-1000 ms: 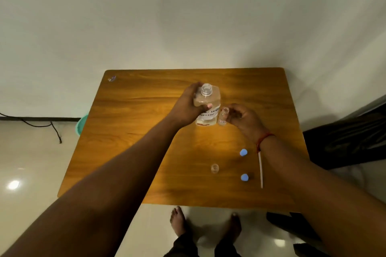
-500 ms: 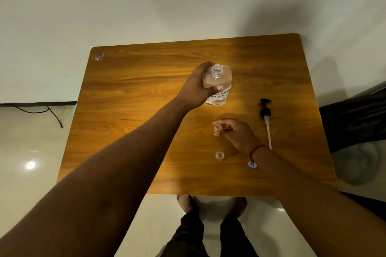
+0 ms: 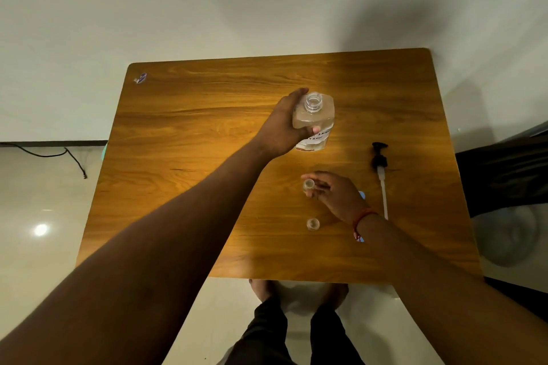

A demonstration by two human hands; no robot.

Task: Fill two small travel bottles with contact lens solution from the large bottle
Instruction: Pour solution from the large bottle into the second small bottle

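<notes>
My left hand [image 3: 281, 130] grips the large clear bottle [image 3: 318, 115], uncapped and upright, with a white label low on its side, over the middle of the wooden table [image 3: 184, 133]. Nearer to me, my right hand [image 3: 335, 194] pinches a small clear travel bottle [image 3: 308, 185] with its mouth open. The second small bottle [image 3: 313, 224] stands uncapped on the table just in front of that hand. A blue cap [image 3: 361, 195] peeks out behind my right hand; another blue cap [image 3: 360, 239] shows under my wrist.
The black pump head with its long white tube [image 3: 381, 175] lies on the table to the right. A small wrapper [image 3: 140, 78] sits at the far left corner. A wall runs behind the table, a dark seat [image 3: 504, 169] stands right, and my feet [image 3: 296, 290] are at the near edge.
My right hand has drawn the small bottle away from the large bottle, toward me. The view has tilted down, bringing the pump into sight. The left hand keeps its hold.
</notes>
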